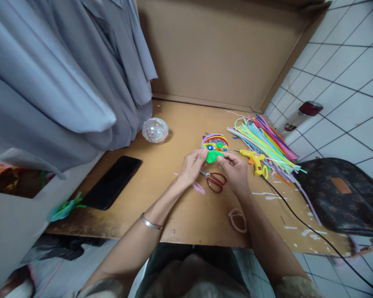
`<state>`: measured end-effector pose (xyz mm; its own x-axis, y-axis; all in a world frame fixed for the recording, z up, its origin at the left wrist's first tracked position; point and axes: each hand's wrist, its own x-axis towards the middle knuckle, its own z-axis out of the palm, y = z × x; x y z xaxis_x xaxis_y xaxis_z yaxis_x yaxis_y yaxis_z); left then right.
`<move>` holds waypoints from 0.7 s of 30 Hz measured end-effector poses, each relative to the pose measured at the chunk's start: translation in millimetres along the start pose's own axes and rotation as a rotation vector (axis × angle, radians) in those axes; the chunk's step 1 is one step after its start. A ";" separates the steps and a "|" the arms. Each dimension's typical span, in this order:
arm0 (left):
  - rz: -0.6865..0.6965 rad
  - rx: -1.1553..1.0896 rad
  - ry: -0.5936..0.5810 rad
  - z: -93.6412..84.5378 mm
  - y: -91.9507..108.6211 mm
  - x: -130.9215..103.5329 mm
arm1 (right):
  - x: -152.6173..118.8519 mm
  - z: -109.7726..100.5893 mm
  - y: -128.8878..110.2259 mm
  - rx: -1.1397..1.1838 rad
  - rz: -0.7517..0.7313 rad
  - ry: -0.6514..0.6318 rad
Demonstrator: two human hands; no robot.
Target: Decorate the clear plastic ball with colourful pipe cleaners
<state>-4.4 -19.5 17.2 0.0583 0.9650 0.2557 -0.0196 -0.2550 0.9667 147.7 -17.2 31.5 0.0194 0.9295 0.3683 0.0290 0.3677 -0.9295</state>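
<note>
A brown board (224,54) stands beyond both hands, with a white tiled wall (342,82) to their right and grey garments (81,74) hanging forward and left of the left hand. Beneath the hands spreads a wooden tabletop (161,174). Right of the right hand lies a dark monogrammed handbag (348,198); well left of the left hand, a black smartphone (113,182). Beyond the right hand and to its right, multicoloured pipe cleaners (257,140) lie in a loose bundle, with a red-capped clear bottle (295,122) farther out.

The left hand (193,164) and right hand (234,167) each pinch a green fuzzy piece (214,156) between thumb and fingers, holding it between them. Just beside the right hand is a yellow glue gun (253,159), its black cord (298,219) trailing rightward. A clear ball (155,130) sits beyond the left hand, to its left. Just beyond both hands is a ball trimmed with coloured strips (216,140); whether the green fuzzy piece touches it, I cannot tell. Red-handled scissors (216,182) lie between the hands, slightly nearer the body. A pink loop (238,220) lies beside the right forearm, and a small pink fuzzy scrap (199,188) lies near the left hand.
</note>
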 end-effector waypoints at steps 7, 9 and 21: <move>-0.032 -0.265 -0.112 -10.7 10.2 6.8 | 0.2 -0.9 -7.4 0.065 0.181 -0.079; -0.069 -0.290 -0.181 -14.9 14.7 6.6 | 0.7 -2.1 -12.0 0.077 0.229 -0.099; -0.048 -0.255 -0.199 -15.2 17.1 7.0 | 3.1 -6.1 -15.2 0.325 0.485 -0.164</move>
<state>-19.4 -16.2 35.4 0.2589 0.9382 0.2297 -0.2601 -0.1613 0.9520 153.5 -20.2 46.9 -0.2010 0.9761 -0.0825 -0.2519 -0.1329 -0.9586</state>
